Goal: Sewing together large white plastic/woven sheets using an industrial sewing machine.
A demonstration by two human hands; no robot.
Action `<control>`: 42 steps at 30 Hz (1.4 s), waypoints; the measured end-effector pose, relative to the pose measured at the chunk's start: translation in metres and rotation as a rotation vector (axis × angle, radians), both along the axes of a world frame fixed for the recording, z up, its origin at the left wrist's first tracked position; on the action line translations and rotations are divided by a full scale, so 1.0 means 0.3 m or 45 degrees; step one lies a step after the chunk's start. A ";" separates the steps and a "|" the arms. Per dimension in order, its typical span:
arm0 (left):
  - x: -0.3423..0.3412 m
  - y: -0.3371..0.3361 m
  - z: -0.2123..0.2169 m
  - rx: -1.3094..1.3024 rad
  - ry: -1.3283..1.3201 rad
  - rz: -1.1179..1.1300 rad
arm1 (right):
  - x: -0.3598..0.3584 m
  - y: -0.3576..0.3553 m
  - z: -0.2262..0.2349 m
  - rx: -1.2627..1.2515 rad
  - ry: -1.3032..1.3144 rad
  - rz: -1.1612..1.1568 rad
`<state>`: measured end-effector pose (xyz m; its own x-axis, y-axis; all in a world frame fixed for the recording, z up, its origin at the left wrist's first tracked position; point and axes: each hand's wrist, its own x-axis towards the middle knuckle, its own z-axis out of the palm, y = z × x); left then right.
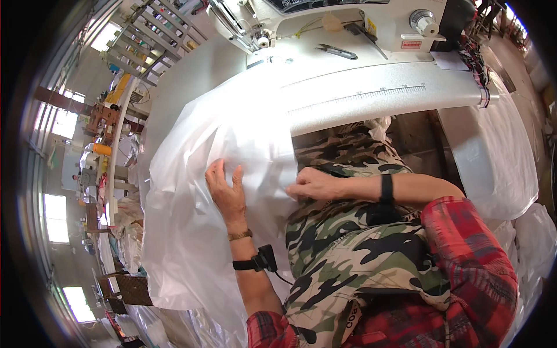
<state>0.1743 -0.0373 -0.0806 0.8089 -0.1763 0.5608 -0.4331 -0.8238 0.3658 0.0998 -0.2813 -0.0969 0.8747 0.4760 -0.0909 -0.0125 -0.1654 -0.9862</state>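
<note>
Now — white fabric (191,174) long axis table-to-lap; left hand (226,194) flat; right hand (310,185) pinching edge

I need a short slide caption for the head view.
Both hands, left and right, press white fabric at a sewing table.

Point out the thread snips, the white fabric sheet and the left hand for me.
thread snips (337,52), head view, on the blades' middle.
white fabric sheet (191,191), head view, on its bare middle.
left hand (226,191), head view, on its back.
</note>
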 end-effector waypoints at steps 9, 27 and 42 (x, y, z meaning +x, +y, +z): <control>-0.012 0.010 -0.015 -0.193 0.135 -0.186 | -0.135 -0.318 0.005 0.145 0.201 -0.376; -0.317 -0.219 0.044 0.150 0.266 -0.128 | 0.009 -0.022 0.033 0.144 0.212 -0.448; -0.313 -0.108 0.203 -1.466 0.878 -0.437 | -0.059 -0.093 0.058 0.787 0.388 0.052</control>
<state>0.0805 -0.0697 -0.0198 0.9901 -0.1363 0.0338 -0.0066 0.1950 0.9808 0.0822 -0.3093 -0.0796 0.8335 0.5516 -0.0310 -0.3095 0.4198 -0.8532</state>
